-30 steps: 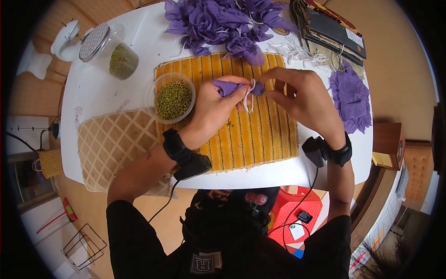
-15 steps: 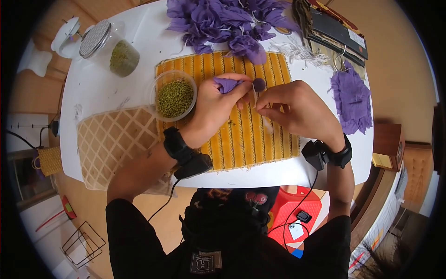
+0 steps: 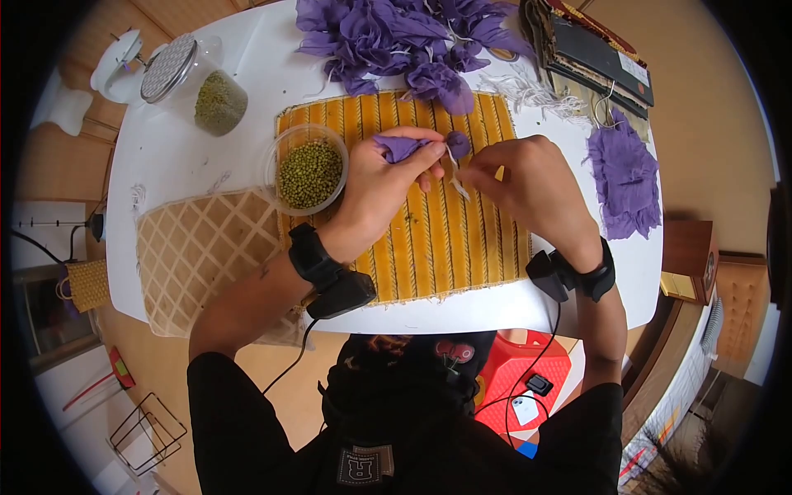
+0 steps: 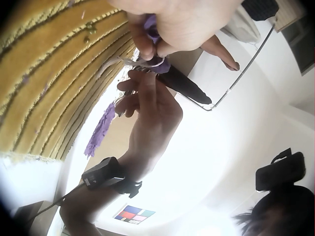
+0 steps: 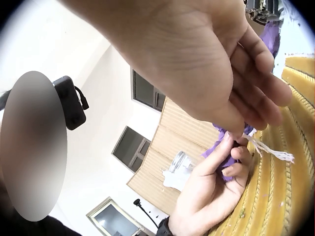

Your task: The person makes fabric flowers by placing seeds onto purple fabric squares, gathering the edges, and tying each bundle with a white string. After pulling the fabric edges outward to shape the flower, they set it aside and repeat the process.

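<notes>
My left hand (image 3: 375, 173) pinches a piece of purple cloth (image 3: 398, 148) between thumb and fingers. One end of the cloth forms a small round purple bundle (image 3: 458, 143) that sticks out past the fingertips. White string (image 5: 270, 150) is looped at the neck of the bundle, and its loose ends hang over the mat. In the left wrist view the loop (image 4: 158, 64) shows close to the left fingertips. Beside the bundle is my right hand (image 3: 528, 177), its fingers loosely bent and the fingertips right by the string. The rest of the held cloth is hidden in my left palm.
Under the hands lies a yellow striped mat (image 3: 429, 264). A clear tub of green beans (image 3: 309, 175) stands at the left, a lidded jar (image 3: 219, 103) behind it. Purple cloth flowers (image 3: 371, 41), white strings (image 3: 536, 97) and a folder (image 3: 598, 62) lie at the back.
A second ago the string hung looped over the neck. The right fingers then drew it down toward the right; now its ends hang loose beside them. My left hand stays nearly still.
</notes>
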Demonstrator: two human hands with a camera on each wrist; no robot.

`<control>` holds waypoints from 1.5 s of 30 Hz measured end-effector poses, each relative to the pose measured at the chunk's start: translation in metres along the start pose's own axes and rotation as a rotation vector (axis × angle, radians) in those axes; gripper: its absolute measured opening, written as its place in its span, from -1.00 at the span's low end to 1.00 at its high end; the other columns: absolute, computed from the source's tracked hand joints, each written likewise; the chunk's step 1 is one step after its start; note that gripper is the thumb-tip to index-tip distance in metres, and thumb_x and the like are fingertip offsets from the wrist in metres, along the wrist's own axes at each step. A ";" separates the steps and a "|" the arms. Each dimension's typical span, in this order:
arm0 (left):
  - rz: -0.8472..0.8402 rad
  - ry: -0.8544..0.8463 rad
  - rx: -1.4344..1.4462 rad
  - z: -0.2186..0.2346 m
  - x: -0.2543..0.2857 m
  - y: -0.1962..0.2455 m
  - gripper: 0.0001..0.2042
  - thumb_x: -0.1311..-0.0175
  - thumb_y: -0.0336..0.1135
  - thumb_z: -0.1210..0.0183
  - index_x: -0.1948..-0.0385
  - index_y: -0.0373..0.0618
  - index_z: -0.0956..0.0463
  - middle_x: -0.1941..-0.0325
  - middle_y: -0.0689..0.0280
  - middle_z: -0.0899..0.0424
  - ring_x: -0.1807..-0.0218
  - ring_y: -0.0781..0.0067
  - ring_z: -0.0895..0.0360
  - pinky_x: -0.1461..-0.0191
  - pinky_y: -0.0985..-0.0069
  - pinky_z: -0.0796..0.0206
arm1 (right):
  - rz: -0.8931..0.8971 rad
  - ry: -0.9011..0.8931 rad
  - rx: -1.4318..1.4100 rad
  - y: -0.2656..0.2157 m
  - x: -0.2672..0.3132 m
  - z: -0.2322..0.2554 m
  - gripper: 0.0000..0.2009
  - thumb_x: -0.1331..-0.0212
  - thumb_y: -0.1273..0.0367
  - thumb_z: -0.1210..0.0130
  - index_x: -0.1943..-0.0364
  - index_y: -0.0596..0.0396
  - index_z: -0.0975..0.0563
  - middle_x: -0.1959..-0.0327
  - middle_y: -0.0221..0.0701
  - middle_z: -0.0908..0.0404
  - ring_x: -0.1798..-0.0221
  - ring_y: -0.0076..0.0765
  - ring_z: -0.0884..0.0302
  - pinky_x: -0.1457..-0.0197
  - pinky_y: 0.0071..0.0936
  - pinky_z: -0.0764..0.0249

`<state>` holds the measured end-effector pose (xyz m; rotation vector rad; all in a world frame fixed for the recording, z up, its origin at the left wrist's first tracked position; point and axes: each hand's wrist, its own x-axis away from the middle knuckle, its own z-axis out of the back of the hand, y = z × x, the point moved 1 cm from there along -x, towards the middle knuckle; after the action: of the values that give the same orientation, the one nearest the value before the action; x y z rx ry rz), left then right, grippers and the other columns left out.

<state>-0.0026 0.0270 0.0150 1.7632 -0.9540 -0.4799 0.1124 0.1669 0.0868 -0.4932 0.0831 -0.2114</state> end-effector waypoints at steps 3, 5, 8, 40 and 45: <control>0.004 0.000 0.023 0.000 0.000 0.000 -0.83 -0.28 -0.46 -0.16 0.16 -0.35 -0.54 0.32 0.24 -0.62 0.34 0.51 -0.56 0.33 0.60 -0.32 | -0.034 0.008 0.024 -0.003 0.001 -0.010 -0.82 -0.05 0.27 -0.24 0.50 0.09 -0.64 0.60 -0.22 -0.60 0.49 -0.05 -0.57 0.32 -0.25 -0.49; 0.003 -0.001 0.028 0.001 -0.001 -0.001 -0.83 -0.28 -0.46 -0.17 0.16 -0.35 -0.54 0.31 0.24 -0.62 0.34 0.51 -0.56 0.33 0.60 -0.31 | -0.035 0.021 0.061 -0.004 0.000 -0.017 -0.82 -0.05 0.27 -0.24 0.52 0.09 -0.64 0.61 -0.21 -0.59 0.49 -0.05 -0.57 0.33 -0.26 -0.49; 0.001 0.002 0.046 0.001 -0.001 -0.002 -0.83 -0.28 -0.45 -0.17 0.16 -0.35 -0.54 0.30 0.23 -0.63 0.34 0.50 -0.56 0.34 0.60 -0.30 | -0.063 0.062 0.089 -0.004 -0.001 -0.021 -0.82 -0.05 0.30 -0.22 0.54 0.11 -0.62 0.62 -0.23 -0.58 0.48 -0.05 -0.58 0.32 -0.25 -0.49; -0.003 -0.036 -0.003 -0.001 0.001 0.001 -0.82 -0.25 -0.44 -0.18 0.20 -0.36 -0.54 0.30 0.19 -0.67 0.34 0.51 -0.61 0.36 0.63 -0.37 | -0.215 0.394 -0.433 0.013 0.031 -0.036 -0.89 -0.05 0.45 -0.28 0.34 0.15 -0.62 0.50 -0.41 -0.59 0.56 -0.57 -0.42 0.48 -0.59 -0.34; 0.009 -0.037 -0.008 -0.003 0.002 0.001 -0.86 -0.26 -0.46 -0.17 0.20 -0.32 -0.53 0.29 0.22 -0.64 0.35 0.53 -0.57 0.37 0.65 -0.31 | -0.212 0.317 -0.415 0.012 0.029 -0.038 -0.88 -0.02 0.48 -0.29 0.34 0.17 -0.62 0.45 -0.40 -0.60 0.57 -0.53 -0.43 0.48 -0.56 -0.36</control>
<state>-0.0003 0.0271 0.0169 1.7481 -0.9841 -0.5114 0.1382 0.1527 0.0468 -0.8804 0.3903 -0.4846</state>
